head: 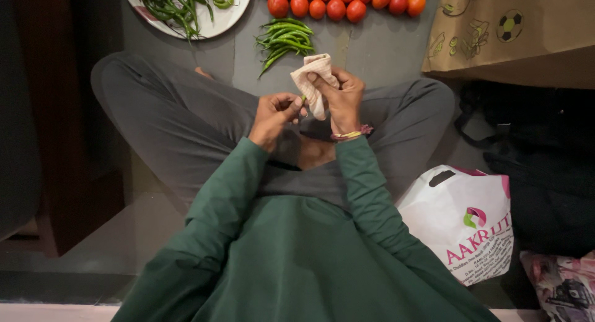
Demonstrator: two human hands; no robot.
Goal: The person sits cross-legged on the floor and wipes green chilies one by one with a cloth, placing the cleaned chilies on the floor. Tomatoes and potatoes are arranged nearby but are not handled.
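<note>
Green sleeves [347, 192] fill the near part of the head view, belonging to a person seated cross-legged on a grey floor [384, 49].

Left hand [273, 114]: grip narrow, fingertips pinched on a small green chilli [304, 99], of which only the tip shows. Right hand [341, 99]: closed around a folded pale cloth [313, 80], which touches that chilli; a thread bracelet circles the wrist. Both hands are held together above the lap, near the scene's centre.

Farther off, just beyond the hands, a small heap of loose green chillies [285, 40] lies on the floor. At far left, a white plate [238, 12] holds a larger tangle of chillies. At far centre, a row of red tomatoes [344, 3] lies in a line.

Judged progress: the work appears to be wiping the chillies one by one, with one in hand. Which pile is wiped cannot be told from the picture, so the share done stays uncertain; several chillies seemingly remain.

To the right stand a brown printed paper bag [527, 30], a white carrier bag [465, 223] nearer, and dark bags behind it.
</note>
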